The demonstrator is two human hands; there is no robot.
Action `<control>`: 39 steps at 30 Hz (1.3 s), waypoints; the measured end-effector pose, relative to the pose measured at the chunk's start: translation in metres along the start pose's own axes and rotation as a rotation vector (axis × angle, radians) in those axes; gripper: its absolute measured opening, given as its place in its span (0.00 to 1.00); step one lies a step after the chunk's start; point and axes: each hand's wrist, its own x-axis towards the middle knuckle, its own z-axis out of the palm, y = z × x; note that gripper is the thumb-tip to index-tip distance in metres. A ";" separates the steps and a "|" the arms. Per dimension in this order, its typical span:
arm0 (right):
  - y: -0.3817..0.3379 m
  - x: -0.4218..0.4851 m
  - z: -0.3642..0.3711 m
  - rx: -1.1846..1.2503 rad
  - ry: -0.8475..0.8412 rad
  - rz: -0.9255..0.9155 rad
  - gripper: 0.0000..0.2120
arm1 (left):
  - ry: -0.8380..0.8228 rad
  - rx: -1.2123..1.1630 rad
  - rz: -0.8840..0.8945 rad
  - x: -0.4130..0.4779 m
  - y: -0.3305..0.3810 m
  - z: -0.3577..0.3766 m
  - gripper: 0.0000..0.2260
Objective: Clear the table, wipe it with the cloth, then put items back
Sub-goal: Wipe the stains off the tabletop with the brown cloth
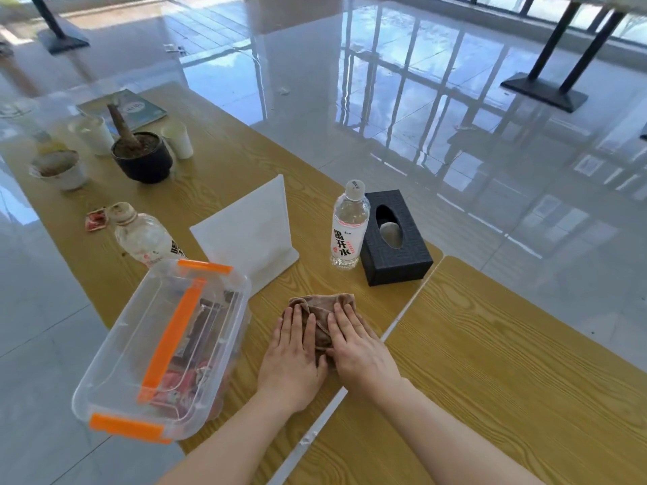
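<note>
Head cam: left grip and right grip both flat, fingers straight, palms down, pressing on 1 brown cloth; nothing is clenched. The cloth is bunched and sits on the desk near its front edge, just beside the white-edged seam to a second wood-grain top on my right. Count on the desk: 2 water bottles, one upright touching or just beside 1 black tissue box, the other partly hidden behind the bin. 1 clear plastic bin with orange latches and an orange handle, left of my left grip, overhanging the desk's left edge, with packets inside. 1 white L-shaped stand between bin and upright bottle. 1 red wrapper lies flat near the hidden bottle's cap. Far end: 1 black pot with soil and a bare stump, 2 white cups on either side of it, 1 white bowl with brown residue, 1 booklet behind them. Some blurred items sit at the far left; can't tell what they are. Surface: yellow wood-grain laminate. Room: glossy pale tile floor reflecting window frames; 2 black table bases, one upper right and one upper left.
</note>
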 end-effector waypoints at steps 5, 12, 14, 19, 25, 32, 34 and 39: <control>-0.005 0.017 -0.005 0.042 -0.003 -0.010 0.38 | -0.004 -0.031 -0.064 0.014 -0.009 0.006 0.35; -0.004 0.035 -0.005 0.069 -0.021 -0.018 0.38 | 0.004 -0.080 -0.116 0.025 -0.018 0.010 0.36; -0.004 0.037 -0.004 0.080 -0.023 -0.019 0.38 | -0.004 -0.074 -0.127 0.025 -0.016 0.009 0.36; -0.004 0.039 -0.003 0.096 -0.023 -0.012 0.37 | -0.032 -0.069 -0.136 0.026 -0.015 0.007 0.37; -0.008 0.038 -0.010 0.135 -0.041 0.009 0.41 | -0.070 -0.067 -0.141 0.026 -0.014 0.001 0.35; -0.006 0.040 -0.026 0.234 -0.060 0.073 0.30 | -0.150 -0.087 -0.141 0.028 -0.013 -0.017 0.36; -0.002 0.037 -0.040 0.319 -0.045 0.080 0.27 | -0.173 -0.114 -0.146 0.030 -0.013 -0.030 0.36; 0.020 0.018 -0.072 0.364 0.181 0.129 0.18 | -0.049 -0.187 -0.122 0.027 -0.010 -0.064 0.25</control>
